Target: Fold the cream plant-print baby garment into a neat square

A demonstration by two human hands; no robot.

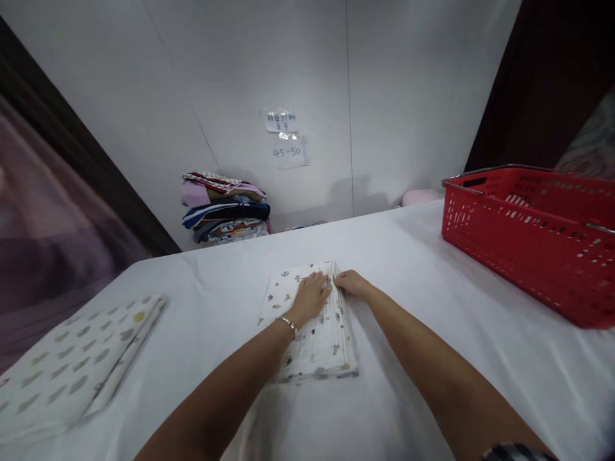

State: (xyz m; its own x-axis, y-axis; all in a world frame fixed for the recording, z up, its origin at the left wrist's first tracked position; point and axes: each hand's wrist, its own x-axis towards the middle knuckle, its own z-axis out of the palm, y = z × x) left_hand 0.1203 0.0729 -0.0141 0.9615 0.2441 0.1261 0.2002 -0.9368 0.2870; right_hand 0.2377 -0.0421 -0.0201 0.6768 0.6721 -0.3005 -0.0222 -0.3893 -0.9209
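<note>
"What's in the middle of the table?"

"A folded cloth (314, 349), pale, crinkly, with a small plant print, squared into a layered rectangle on the white sheet (206, 346)."

"And the hands?"

"The left hand (313, 296) lies flat on top, fingers extended; the right hand (353, 283) curls inward, fingertips pinching the right edge."

"Further out?"

"A second printed cloth (77, 358) leftward; a perforated red plastic basket (514, 250) rightward."
</note>
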